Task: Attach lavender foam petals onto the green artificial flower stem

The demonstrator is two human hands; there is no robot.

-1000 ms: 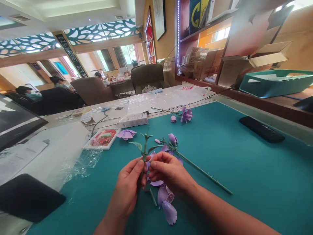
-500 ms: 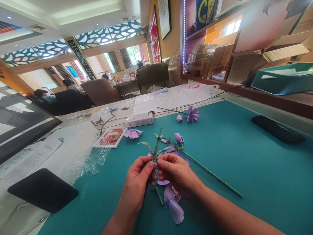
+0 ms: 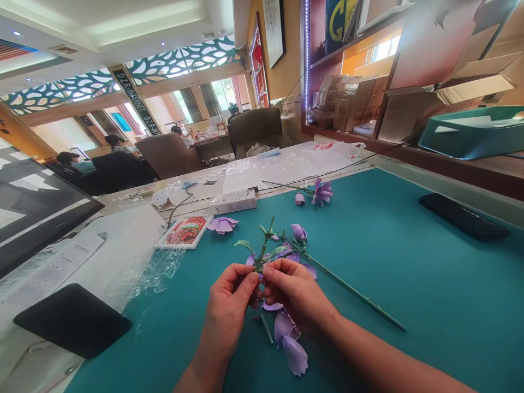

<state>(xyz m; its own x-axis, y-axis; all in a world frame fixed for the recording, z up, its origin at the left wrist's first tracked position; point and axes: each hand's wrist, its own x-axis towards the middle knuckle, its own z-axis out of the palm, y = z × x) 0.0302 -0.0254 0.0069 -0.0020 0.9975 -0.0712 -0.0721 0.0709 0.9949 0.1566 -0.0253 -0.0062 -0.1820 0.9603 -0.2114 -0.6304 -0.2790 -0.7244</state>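
Note:
Both of my hands pinch a short green artificial flower stem (image 3: 262, 248), which has small leaves and stands tilted up from my fingertips. My left hand (image 3: 227, 308) holds it low on the stem, and the fingertips of my right hand (image 3: 295, 292) meet it from the other side. Behind them lies a long green stem (image 3: 352, 289) with a lilac bud (image 3: 299, 232). Loose lilac petals (image 3: 291, 346) and a short green stem piece (image 3: 266, 329) lie below my hands. A lilac foam flower (image 3: 322, 192) and a single bloom (image 3: 222, 224) rest farther away on the teal table cover (image 3: 409, 327).
A black remote (image 3: 464, 216) lies on the right and a black pad (image 3: 71, 321) on the left. Nearby are a framed picture card (image 3: 186, 231), a white box (image 3: 234, 201) and clear plastic wrap (image 3: 158, 267). A teal tray (image 3: 470, 132) sits on the shelf. People sit in armchairs behind.
The view has swung, shifting the table contents to the right. The short stem now leans right instead of standing nearly upright, and my fingers stay pinched on it.

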